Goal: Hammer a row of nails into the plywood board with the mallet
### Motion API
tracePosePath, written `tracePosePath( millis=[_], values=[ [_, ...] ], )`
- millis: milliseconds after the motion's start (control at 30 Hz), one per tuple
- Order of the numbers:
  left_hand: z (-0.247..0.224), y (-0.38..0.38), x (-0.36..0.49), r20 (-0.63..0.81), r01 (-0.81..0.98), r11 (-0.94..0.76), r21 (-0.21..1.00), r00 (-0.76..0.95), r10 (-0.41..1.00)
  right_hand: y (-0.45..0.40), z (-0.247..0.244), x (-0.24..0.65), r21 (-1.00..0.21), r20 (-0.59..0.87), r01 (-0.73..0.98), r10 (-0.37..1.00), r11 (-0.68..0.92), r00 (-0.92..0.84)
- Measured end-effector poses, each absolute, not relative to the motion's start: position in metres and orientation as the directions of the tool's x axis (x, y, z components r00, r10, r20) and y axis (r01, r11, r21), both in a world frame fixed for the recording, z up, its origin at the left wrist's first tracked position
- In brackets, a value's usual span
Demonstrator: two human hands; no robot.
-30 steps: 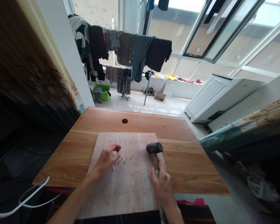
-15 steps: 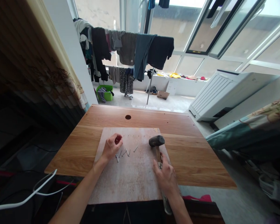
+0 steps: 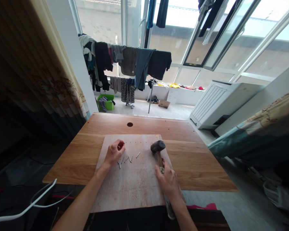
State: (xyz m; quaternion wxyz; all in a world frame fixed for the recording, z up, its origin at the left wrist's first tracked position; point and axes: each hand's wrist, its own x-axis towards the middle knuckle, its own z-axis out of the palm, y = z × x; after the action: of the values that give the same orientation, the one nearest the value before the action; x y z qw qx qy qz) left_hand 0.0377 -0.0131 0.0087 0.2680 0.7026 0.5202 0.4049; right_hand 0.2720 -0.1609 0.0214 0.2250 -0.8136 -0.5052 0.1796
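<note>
A pale, worn board (image 3: pixel 132 186) lies on the wooden table (image 3: pixel 202 160). Several loose nails (image 3: pixel 130 158) are scattered on its upper part, and a row of small dark dots runs along its far edge. My left hand (image 3: pixel 114 151) is closed in a pinch over the board's upper left, just beside the nails; what its fingertips hold is too small to make out. On the right side of the board, my right hand (image 3: pixel 168 178) grips the handle of a hammer (image 3: pixel 158 146), whose dark head is raised toward the far edge.
Beyond the table stands a rack of hanging clothes (image 3: pixel 141 65) with a green basket (image 3: pixel 106 102) at its left. Curtains hang on both sides. A white cable (image 3: pixel 26 208) curves at the lower left. The table has a round hole (image 3: pixel 129 124) near its far edge.
The view has tilted up slightly and shifted, so the whole scene sits a little lower and to the left. Both hands keep nearly the same pose over the board.
</note>
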Motion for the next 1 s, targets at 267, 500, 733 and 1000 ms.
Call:
tracePosePath(
  millis=[267,500,733,1000],
  values=[
    [0.01,-0.012,0.038,0.296,0.495,-0.333,0.803,0.153,0.943,-0.16,0.02,0.272,-0.562,-0.045,0.731,0.897,-0.387,0.44],
    [0.01,-0.015,0.044,0.269,0.483,-0.323,0.814,0.179,0.946,-0.159,0.02,0.272,-0.57,-0.047,0.723,0.894,-0.39,0.445],
    [0.011,-0.029,0.074,0.231,0.444,-0.318,0.838,0.238,0.943,-0.162,0.018,0.273,-0.585,-0.058,0.709,0.892,-0.393,0.447],
    [0.015,-0.05,0.117,0.187,0.307,-0.358,0.882,0.468,0.864,-0.165,0.011,0.275,-0.578,-0.09,0.69,0.874,-0.436,0.477]
  ],
)
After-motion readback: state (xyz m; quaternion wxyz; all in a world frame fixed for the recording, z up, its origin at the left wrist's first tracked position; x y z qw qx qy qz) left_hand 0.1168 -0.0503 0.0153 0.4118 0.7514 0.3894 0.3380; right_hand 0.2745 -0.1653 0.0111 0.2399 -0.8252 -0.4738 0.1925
